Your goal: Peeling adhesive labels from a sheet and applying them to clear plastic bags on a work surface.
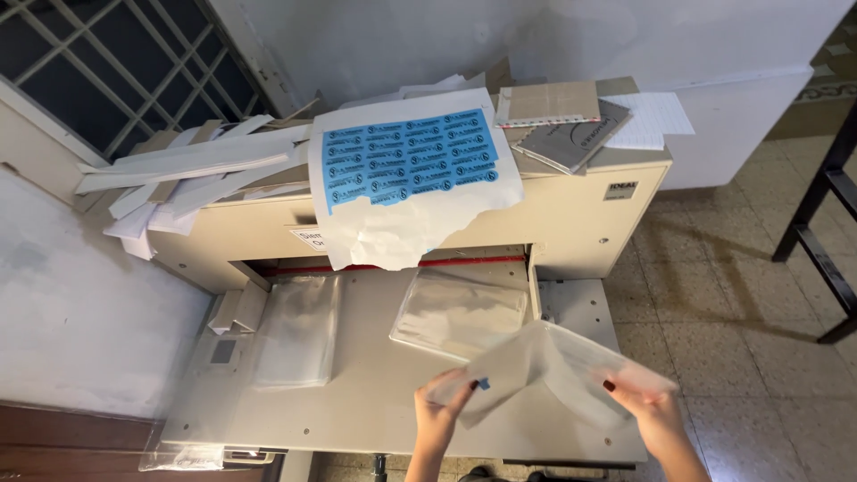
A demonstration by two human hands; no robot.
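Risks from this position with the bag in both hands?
1. The clear bag is pinched only at its edges by the left hand and right hand; it may slip.
2. The blue label sheet overhangs the cutter opening and might slide down onto the bag stacks.

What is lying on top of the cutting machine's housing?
On the housing: a blue label sheet draped over the front, white paper strips, grey cardboard pieces. Whatever lies beneath them is covered.

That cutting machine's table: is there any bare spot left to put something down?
Yes: the bare strip of the table between the left stack of clear sleeves and the right stack, plus the front edge toward the hands. The machine's top is crowded with paper strips, a blue label sheet and notebooks.
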